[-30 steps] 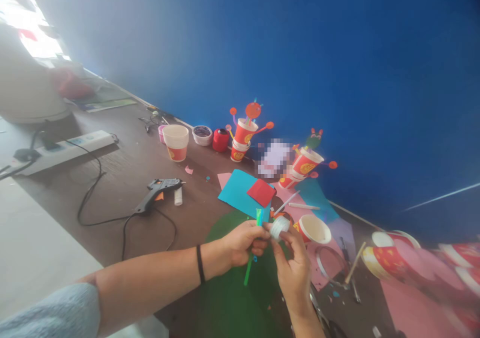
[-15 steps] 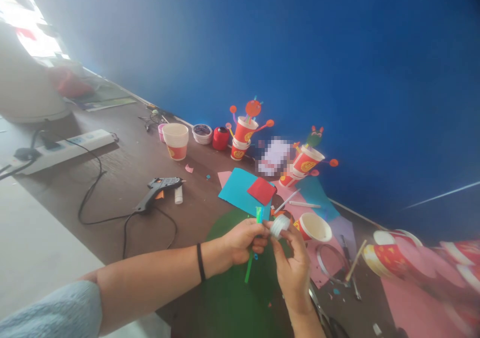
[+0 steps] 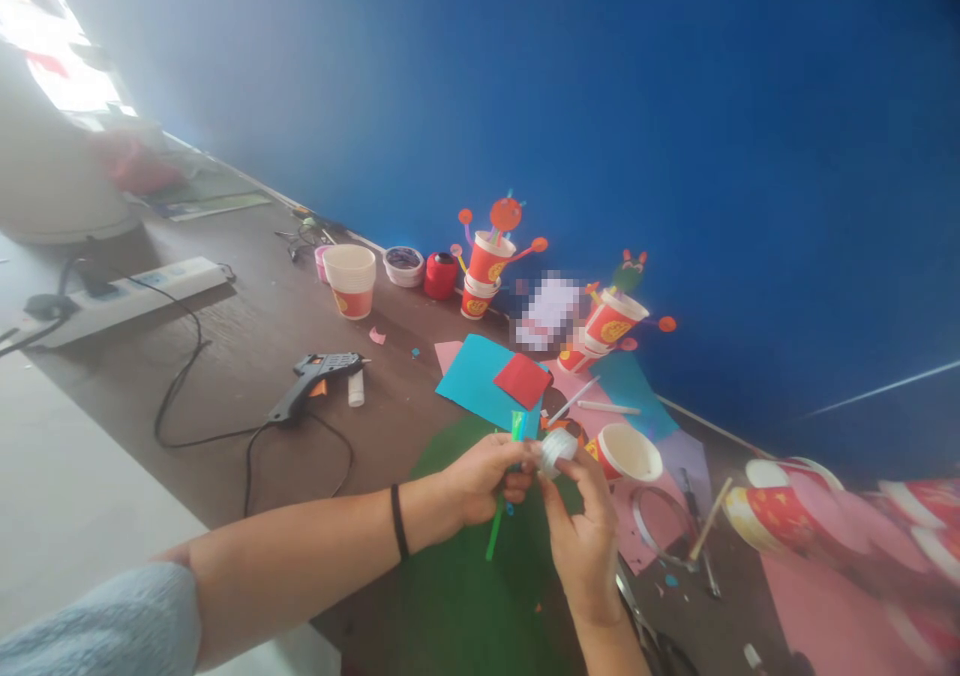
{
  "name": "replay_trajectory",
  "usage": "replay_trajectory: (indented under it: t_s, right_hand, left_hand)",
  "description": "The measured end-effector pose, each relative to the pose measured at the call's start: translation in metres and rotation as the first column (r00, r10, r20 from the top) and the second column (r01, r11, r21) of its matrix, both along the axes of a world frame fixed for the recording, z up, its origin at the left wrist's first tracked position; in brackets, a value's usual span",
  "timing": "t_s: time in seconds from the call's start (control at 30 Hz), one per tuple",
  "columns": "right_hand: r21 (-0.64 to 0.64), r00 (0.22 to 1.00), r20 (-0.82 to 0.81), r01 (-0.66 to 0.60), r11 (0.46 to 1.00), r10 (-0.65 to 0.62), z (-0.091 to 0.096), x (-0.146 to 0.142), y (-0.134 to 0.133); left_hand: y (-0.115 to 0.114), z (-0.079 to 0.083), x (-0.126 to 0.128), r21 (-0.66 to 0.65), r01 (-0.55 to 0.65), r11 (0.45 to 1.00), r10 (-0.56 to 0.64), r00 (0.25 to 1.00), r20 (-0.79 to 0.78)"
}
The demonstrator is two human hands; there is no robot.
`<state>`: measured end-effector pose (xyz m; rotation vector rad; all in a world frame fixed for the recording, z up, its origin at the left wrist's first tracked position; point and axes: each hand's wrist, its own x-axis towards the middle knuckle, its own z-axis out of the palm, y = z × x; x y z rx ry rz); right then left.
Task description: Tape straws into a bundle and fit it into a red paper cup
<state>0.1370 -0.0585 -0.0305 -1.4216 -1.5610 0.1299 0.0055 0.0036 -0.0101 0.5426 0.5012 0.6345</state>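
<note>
My left hand (image 3: pixel 484 478) is closed around a few drinking straws; a green straw (image 3: pixel 493 536) sticks out below the fist, and a blue one shows beside it. My right hand (image 3: pixel 589 526) grips a small roll of whitish tape (image 3: pixel 558 452) between thumb and fingers. The roll sits right beside my left fingertips, close to the straws. Whether a strip of tape runs onto the straws I cannot tell. Under both hands lies a dark green round sheet (image 3: pixel 465 616). A paper cup (image 3: pixel 628 454) lies tilted just beyond my right hand.
A glue gun (image 3: pixel 315 381) with its cord rests on the left, near a power strip (image 3: pixel 135 296). Stacked cups (image 3: pixel 351 281), cup figures (image 3: pixel 491 256), blue paper (image 3: pixel 469 381) and red paper (image 3: pixel 523 381) are further back. Scissors (image 3: pixel 652 636) lie by my right wrist.
Almost nothing differs. Both hands keep their holds on the straws and the tape roll, with only a tiny shift to the left.
</note>
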Motion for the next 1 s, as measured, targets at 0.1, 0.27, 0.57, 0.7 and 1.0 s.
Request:
replay_trajectory:
  t_s: [0.1,0.27,0.57,0.7,1.0]
  right_hand:
    - [0.016,1.000,0.000,0.003,1.000,-0.003,0.0002,-0.0002,0.0000]
    - [0.036,1.000,0.009,0.010,0.999,-0.011,0.0011,-0.0006,0.0004]
    - [0.032,1.000,0.014,0.020,0.999,-0.020,-0.0004,-0.0009,0.0003]
    - [0.036,0.999,0.017,0.040,0.999,-0.041,-0.0008,-0.0005,0.0001]
    - [0.028,0.999,-0.004,0.042,0.999,-0.042,0.0001,0.0004,-0.0002]
  left_hand:
    - [-0.0004,0.0013,0.0002,0.017,-0.004,1.000,0.004,1.000,-0.013]
    - [-0.0025,0.0011,0.0008,0.013,0.001,1.000,-0.001,1.000,-0.024]
    - [-0.0012,0.0011,0.0006,0.002,-0.015,1.000,0.015,1.000,-0.017]
    - [-0.0011,-0.0008,0.0009,-0.024,-0.004,1.000,0.004,1.000,0.006]
    - [-0.0014,0.0006,0.0014,-0.011,-0.004,1.000,0.004,1.000,-0.003]
